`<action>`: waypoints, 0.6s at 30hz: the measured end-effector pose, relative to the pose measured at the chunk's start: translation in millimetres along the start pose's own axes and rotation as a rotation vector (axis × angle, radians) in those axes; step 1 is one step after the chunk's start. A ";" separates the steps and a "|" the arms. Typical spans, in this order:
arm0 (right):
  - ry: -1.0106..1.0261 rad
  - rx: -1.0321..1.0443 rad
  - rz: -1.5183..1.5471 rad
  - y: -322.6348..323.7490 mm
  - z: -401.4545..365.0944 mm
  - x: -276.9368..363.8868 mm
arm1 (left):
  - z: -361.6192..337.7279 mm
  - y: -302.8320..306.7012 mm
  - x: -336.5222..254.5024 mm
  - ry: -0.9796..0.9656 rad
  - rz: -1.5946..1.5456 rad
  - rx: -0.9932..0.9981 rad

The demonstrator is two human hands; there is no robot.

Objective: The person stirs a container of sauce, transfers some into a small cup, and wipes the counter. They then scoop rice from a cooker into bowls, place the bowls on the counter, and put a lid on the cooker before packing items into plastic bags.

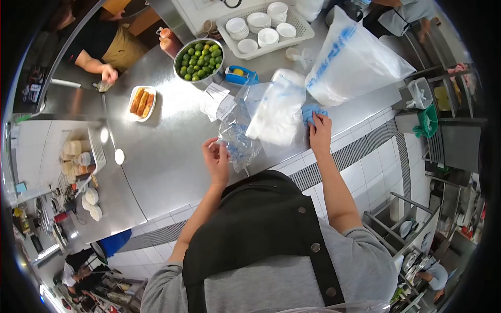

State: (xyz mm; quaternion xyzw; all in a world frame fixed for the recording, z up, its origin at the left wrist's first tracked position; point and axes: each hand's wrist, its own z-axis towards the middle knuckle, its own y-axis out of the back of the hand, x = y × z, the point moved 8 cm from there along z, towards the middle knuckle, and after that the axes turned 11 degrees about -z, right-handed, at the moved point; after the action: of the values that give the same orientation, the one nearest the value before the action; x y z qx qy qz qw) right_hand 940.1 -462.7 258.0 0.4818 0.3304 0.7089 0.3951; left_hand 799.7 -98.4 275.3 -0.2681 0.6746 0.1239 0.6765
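My left hand (215, 160), its fingers curled, is at the left edge of a crumpled clear plastic bag (241, 145) and seems to pinch it. My right hand (320, 134) reaches forward with its fingers closed over a crumpled blue cloth (312, 112) near the counter's front edge. Between my hands lies a stack of flat white plastic bags (279, 117) with faint blue print. Right behind the blue cloth stands a large, full translucent bag (349, 65) with blue lettering. White paper slips (217, 100) lie behind the clear bag.
The steel counter (172, 161) bears a metal pot of green limes (199, 61), a blue tape dispenser (241, 75), a basket of white bowls (266, 32), sauce bottles (168, 40) and a white tray of browned rolls (141, 103). Across it, a person's hand (108, 74) holds something small.
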 end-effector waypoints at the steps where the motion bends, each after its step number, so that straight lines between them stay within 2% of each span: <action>1: 0.059 -0.002 -0.039 0.0 4.6 1.1 | -0.4 -4.0 -4.0 -0.029 0.020 0.039; 3: -0.076 0.066 -0.031 3.9 17.7 -10.1 | 5.3 -11.6 -13.4 -0.104 0.056 0.112; 6: -0.210 0.203 -0.059 3.2 29.5 -5.3 | 15.9 -15.5 -30.0 -0.087 0.183 0.155; 8: -0.115 0.105 0.002 22.8 33.3 37.2 | 18.3 -16.9 -30.8 -0.114 0.224 0.226; 9: -0.076 0.053 0.037 32.5 30.5 58.5 | 15.2 -20.5 -30.9 -0.059 0.243 0.260; 12: 0.150 0.148 0.046 25.8 12.8 127.7 | 0.8 -43.6 -11.3 0.015 0.314 0.426; 13: 0.224 0.170 0.036 26.4 6.6 147.9 | -9.4 -54.6 -1.6 0.031 0.338 0.546; 14: 0.191 0.213 -0.014 17.3 -1.4 154.5 | -20.8 -66.2 4.5 0.046 0.359 0.666; 16: 0.169 0.139 -0.046 -8.4 -11.2 134.1 | -46.6 -92.1 0.0 0.170 0.491 0.927; 17: 0.164 0.106 -0.062 -15.5 -9.6 121.3 | -54.8 -98.6 -5.3 0.088 0.504 0.963; 18: 0.219 -0.051 -0.046 -2.8 -3.2 120.7 | -61.8 -103.2 -10.5 0.006 0.520 0.993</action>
State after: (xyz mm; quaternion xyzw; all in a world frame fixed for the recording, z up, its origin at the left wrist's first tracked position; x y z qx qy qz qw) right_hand 910.8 -355.6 305.5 0.3835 0.3644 0.7562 0.3851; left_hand 801.4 -214.3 309.1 0.2574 0.6979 -0.0469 0.6667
